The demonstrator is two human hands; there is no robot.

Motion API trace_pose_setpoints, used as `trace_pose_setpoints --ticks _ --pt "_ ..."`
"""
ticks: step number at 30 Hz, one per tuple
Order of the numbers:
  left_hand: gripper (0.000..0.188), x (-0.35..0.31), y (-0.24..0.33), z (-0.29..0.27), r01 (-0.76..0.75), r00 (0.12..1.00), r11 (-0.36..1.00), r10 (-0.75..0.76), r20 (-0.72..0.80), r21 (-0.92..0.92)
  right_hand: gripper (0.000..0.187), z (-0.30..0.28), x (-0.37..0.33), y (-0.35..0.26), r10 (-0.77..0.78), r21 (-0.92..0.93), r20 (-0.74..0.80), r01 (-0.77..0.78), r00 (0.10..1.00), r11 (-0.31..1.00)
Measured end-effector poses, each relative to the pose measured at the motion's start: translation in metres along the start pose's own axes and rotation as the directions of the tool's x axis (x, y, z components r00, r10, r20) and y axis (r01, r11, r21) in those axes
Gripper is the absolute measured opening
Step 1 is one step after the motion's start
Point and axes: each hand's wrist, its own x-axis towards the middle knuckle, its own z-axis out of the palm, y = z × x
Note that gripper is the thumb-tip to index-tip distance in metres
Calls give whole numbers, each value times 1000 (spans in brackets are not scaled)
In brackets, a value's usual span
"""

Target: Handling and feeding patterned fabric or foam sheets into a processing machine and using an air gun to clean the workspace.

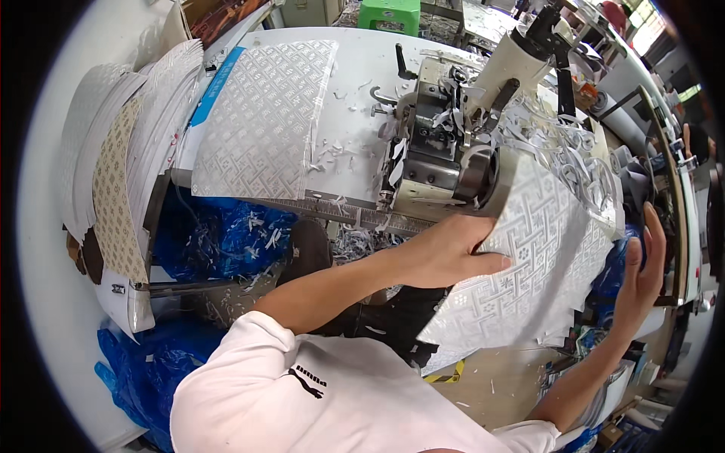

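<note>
My left hand [453, 249] grips the left edge of a silvery white sheet [521, 272] with an embossed lattice and flower pattern, the thumb lying on top. The sheet slants down from the front of a white and metal skiving machine [445, 151], and part of it is blurred. My right hand [643, 268] is raised beyond the sheet's right edge, its fingers stretched out and holding nothing. Left of the machine, a stack of similar patterned sheets [264, 113] lies on the white table [351, 68].
Curled white trimmings [563, 147] pile up around the machine. Several bent sheets [162, 98] stand at the left, one of them beige-patterned [117, 181]. Blue plastic bags [226, 234] hang below the table. Farther back is a green stool [389, 15].
</note>
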Motion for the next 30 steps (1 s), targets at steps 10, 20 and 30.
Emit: trace_pose_setpoints --ticks 10,20,30 --pt "25 -126 73 -65 -218 963 802 269 -9 556 37 67 9 -113 -493 750 368 62 788 659" --pt "35 -210 6 -85 153 553 981 -183 -813 -117 23 160 -30 -200 340 841 487 -536 805 64" --pt "44 -182 27 -121 58 562 957 -266 -783 -284 32 181 -25 -194 366 766 516 -608 774 206"
